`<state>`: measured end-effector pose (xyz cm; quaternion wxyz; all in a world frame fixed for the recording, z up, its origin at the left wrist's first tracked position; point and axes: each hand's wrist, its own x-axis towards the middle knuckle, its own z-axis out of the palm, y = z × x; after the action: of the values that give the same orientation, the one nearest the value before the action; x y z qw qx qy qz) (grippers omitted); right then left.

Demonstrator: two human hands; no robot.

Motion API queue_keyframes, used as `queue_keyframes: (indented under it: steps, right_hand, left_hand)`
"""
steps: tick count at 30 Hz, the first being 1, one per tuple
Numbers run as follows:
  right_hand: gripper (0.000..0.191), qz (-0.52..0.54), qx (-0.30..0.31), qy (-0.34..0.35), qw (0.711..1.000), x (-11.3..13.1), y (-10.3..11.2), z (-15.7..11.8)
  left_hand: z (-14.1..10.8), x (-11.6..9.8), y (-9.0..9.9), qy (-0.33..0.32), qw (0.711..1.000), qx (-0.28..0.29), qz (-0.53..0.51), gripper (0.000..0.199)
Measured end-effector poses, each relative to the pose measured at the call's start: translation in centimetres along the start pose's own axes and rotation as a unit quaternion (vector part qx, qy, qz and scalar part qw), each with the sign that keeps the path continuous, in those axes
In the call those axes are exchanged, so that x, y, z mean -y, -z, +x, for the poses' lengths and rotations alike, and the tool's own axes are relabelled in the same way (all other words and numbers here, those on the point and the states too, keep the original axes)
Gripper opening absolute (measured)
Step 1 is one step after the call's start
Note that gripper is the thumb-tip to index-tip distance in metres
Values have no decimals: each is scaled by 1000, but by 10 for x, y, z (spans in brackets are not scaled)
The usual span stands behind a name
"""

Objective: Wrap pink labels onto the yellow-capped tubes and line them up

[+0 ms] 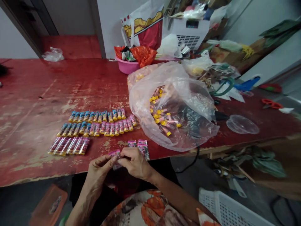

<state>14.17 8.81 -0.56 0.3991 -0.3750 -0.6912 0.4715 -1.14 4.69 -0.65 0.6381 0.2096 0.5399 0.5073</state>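
Note:
My left hand (100, 167) and my right hand (135, 163) meet at the table's front edge, fingertips pinched together. Between them is a small pink-topped packet (115, 153), partly hidden by the fingers. Just beyond my right hand lie several similar pink and dark packets (143, 146). To the left, small capped tubes stand or lie in rows: blue-topped tubes (87, 116) at the back, pink tubes (112, 128) in the middle row, and longer pink tubes (68, 146) in front. A large clear plastic bag (145, 125) lies open to the right, holding many yellow-capped tubes (162, 117).
Behind the bag are a pink basin (128, 66) with red plastic in it, a printed shopping bag (150, 31) and a white basket (188, 31). Red scissors (272, 103) and a clear lid (242, 124) lie right. Below stand an orange bin (48, 207) and a white crate (231, 208).

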Motion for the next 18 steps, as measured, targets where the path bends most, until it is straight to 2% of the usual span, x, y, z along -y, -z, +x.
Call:
queue_keyframes:
  steps: [4,9,12,15,18]
  right_hand:
    - [15,-32,-39,49,998,-9,15,-7]
    - [15,-95,-181,64,977,-43,68,-32]
    - [16,-123,-224,69,964,-66,90,-44]
    - [14,-142,-235,88,958,-82,90,-48]
    - [13,-161,-209,113,958,-87,80,-47]
  left_hand:
    - [8,2,7,-21,998,-51,-17,26]
    - [23,14,16,-17,994,-89,-66,32]
    - [28,17,16,-33,990,-116,-79,34]
    - [30,19,16,-46,989,-123,-73,34]
    - [31,19,20,-35,988,-133,-73,39]
